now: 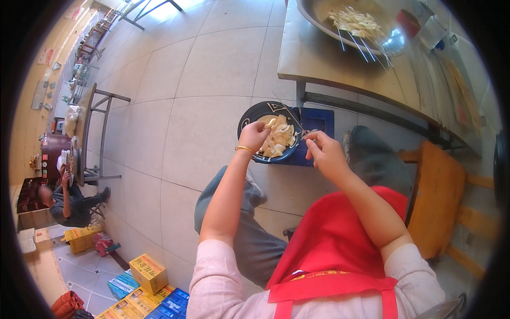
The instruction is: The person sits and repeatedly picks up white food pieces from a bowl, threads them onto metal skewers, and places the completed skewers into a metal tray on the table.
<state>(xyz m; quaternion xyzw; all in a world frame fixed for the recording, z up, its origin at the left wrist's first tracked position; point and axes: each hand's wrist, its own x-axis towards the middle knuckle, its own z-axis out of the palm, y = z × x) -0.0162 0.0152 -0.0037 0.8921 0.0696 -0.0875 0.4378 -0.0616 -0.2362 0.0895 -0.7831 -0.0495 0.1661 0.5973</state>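
A dark patterned bowl (pixel 255 108) holds a heap of pale, flat food pieces (pixel 279 139). It rests on a blue plastic stool (pixel 322 117) in front of my knees. Over the bowl's left side, my left hand (pixel 254 138) pinches one pale curled piece (pixel 271 122) between thumb and finger. On the right, just past the rim, my right hand (pixel 324 149) grips a thin skewer (pixel 287 108) that slants up and left across the bowl. Small pieces show by the right fingertips, but whether they are threaded on the skewer is unclear.
A metal-topped table (pixel 326 73) stands ahead to the right, bearing a large metal basin (pixel 308 18) with loaded skewers (pixel 358 26). A wooden chair (pixel 438 199) is at my right. Cartons (pixel 148 273) are stacked at lower left. Another person (pixel 71 203) sits at a far-left table.
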